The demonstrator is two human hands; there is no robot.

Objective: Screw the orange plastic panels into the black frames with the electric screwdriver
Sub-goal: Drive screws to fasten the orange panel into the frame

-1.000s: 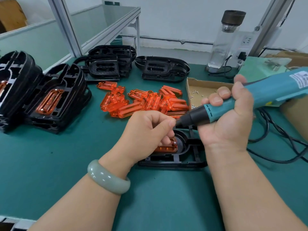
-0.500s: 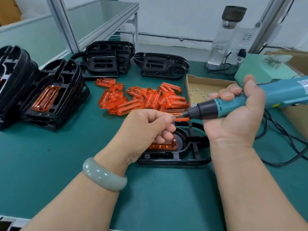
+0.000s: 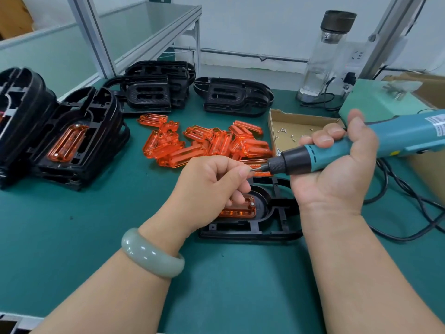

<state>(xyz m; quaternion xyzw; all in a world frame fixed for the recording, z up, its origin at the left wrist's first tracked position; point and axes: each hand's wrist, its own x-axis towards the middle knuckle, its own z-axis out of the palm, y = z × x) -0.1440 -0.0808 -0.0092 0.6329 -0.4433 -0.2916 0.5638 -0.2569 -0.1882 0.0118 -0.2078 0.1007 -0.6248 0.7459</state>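
My right hand [image 3: 337,169] grips a teal electric screwdriver [image 3: 349,150], held nearly level with its bit pointing left. My left hand [image 3: 207,186] is curled, its thumb and forefinger pinched at the bit's tip [image 3: 252,169]; a screw there is too small to make out. Below both hands a black frame [image 3: 252,227] lies flat on the green mat with an orange panel [image 3: 238,210] seated in it, one screw showing at the panel's right end. My left hand hides the panel's left part.
A heap of loose orange panels [image 3: 204,143] lies behind my hands. Finished frames [image 3: 67,141] stack at the left, bare black frames [image 3: 231,97] at the back. A cardboard tray of screws [image 3: 298,128], a glass bottle [image 3: 325,56] and black cables [image 3: 409,213] sit at the right.
The screwdriver has lifted off the frame and swung from a downward slant to nearly level. My left hand rose with it and now pinches at the bit's tip.
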